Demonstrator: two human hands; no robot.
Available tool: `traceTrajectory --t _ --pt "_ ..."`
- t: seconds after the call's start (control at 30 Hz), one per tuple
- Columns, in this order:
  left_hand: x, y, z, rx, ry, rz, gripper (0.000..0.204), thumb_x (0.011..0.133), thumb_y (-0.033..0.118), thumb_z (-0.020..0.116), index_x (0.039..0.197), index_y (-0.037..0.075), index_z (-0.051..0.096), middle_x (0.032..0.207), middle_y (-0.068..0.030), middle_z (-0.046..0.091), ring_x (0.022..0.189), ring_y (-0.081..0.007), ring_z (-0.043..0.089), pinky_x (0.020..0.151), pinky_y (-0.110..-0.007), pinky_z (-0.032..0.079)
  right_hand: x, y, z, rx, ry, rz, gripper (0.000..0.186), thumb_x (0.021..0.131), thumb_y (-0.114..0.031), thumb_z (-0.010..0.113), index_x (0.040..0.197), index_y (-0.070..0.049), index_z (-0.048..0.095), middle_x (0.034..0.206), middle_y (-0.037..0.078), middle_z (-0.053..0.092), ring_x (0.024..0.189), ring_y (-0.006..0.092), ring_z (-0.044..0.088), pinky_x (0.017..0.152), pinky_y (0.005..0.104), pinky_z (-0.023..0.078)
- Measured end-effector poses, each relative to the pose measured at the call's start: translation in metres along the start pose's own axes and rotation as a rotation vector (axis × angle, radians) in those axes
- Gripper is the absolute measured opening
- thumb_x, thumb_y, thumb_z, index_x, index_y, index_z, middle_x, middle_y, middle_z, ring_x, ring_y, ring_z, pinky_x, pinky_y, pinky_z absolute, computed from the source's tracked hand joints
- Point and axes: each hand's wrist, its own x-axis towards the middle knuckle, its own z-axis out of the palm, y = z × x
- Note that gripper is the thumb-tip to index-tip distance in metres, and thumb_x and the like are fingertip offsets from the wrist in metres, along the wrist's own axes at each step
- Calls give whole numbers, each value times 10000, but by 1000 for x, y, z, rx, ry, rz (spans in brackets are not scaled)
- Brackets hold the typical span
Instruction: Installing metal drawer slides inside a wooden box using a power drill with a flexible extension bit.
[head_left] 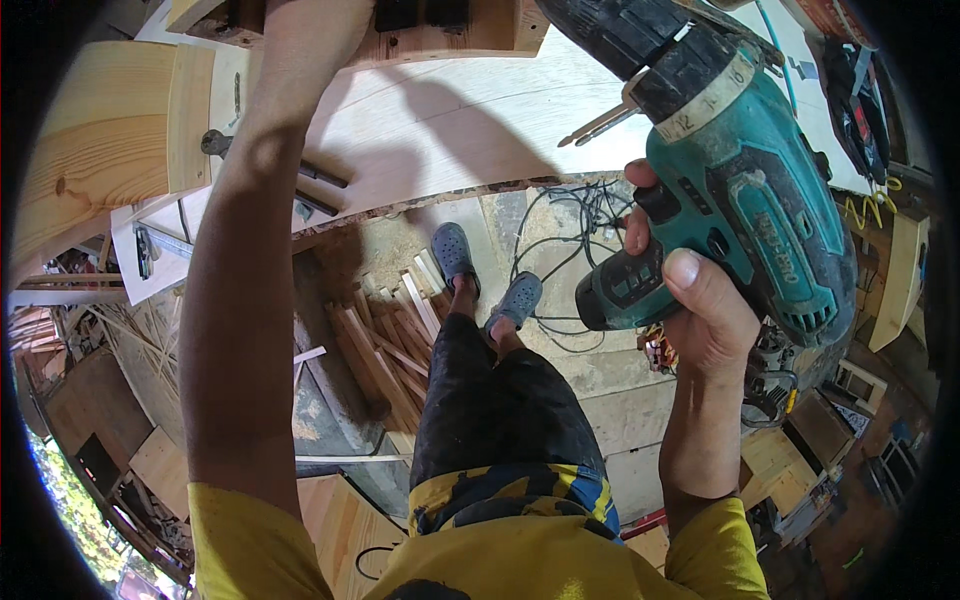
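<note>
My right hand [700, 300] grips a teal and black cordless drill [770, 230], raised at the right with a drill bit [598, 126] pointing leftward. My left hand [325, 30] reaches to the wooden workpiece [480, 30] at the top of the view, its fingers cut off by the frame edge. That workpiece has dark slots and rests on a pale plywood surface [480, 120]. Beside my left forearm a hammer-like tool [214, 142] and dark bar-shaped tools [320, 200] lie on the plywood, partly hidden by the arm.
Pine boards [110, 130] are at the left, near a metal square [168, 240]. Wood offcuts [400, 360] and looped black cables [560, 220] lie on the floor by my feet. A dark bag [850, 100], a yellow coiled hose [862, 210] and wooden boxes [780, 465] crowd the right side.
</note>
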Motion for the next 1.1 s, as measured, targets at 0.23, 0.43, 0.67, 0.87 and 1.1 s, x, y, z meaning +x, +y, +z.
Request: traceTrajectory --t 0.23,0.43,0.67,0.87,1.1 --pt "19 18 32 354 28 -45 314 910 224 471 1163 75 583 1238 -123 581 1206 -264 500 1020 -426 373 2 3 2 -38 31 8 528 745 -116 743 1228 1 564 1119 152 651 880 157 610 779 283 497" --pt "21 3 41 470 100 -20 374 905 259 492 1238 109 573 1278 -111 572 1189 -283 532 988 -446 403 7 6 8 28 11 -37 479 758 -82 729 1207 -11 578 1052 115 657 895 156 613 789 286 495" --pt "25 8 36 484 35 -66 363 893 247 505 1225 121 585 1255 -106 582 1179 -281 540 953 -471 418 9 2 3 -189 14 -98 319 799 -49 719 1109 -34 646 1003 47 662 883 132 619 777 260 492" --pt "21 5 41 414 78 -58 393 896 258 501 1260 119 555 1273 -123 561 1197 -282 518 975 -479 393 10 -2 8 -325 67 -74 590 718 -139 775 1236 -9 522 1035 122 609 861 198 591 756 304 471" --pt "21 11 42 401 -58 -122 415 907 282 478 1281 110 534 1309 -125 539 1228 -279 496 1006 -489 375 10 15 -4 -467 -155 -334 404 893 -331 653 1231 -114 606 1091 -4 661 996 161 632 854 330 539"
